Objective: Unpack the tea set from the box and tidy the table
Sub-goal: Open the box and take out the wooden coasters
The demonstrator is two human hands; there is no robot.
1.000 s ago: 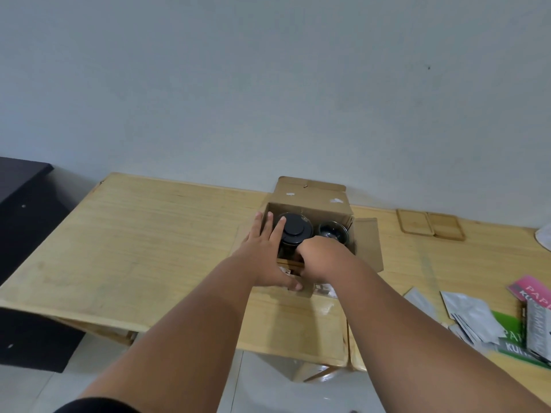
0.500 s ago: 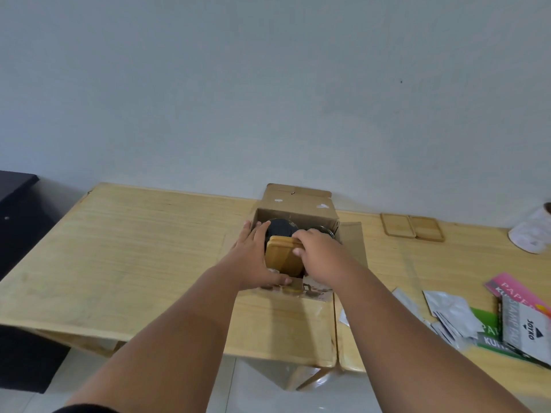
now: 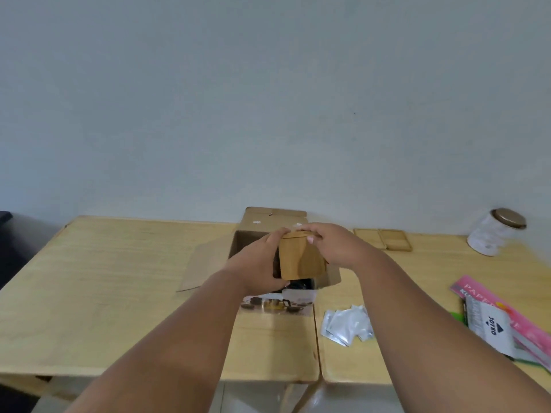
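Note:
An open cardboard box (image 3: 269,217) stands at the middle back of the wooden table (image 3: 119,278), its flaps spread out. Above its opening I hold a stack of square wooden coasters (image 3: 301,259) on edge. My left hand (image 3: 262,263) grips the stack's left side and bottom. My right hand (image 3: 331,245) holds its top and right side. Dark tea ware (image 3: 301,284) shows just under the stack inside the box; most of the contents are hidden by my hands.
Two flat wooden coasters (image 3: 383,239) lie at the back, right of the box. A white jar with a bronze lid (image 3: 495,232) lies tilted at the far right. Silver sachets (image 3: 347,323) and pink and white paper packs (image 3: 501,320) are on the right.
My hands have lifted the wooden coaster stack up out of the box, from low at its front edge to above the opening. The camera has tilted, bringing the jar into view.

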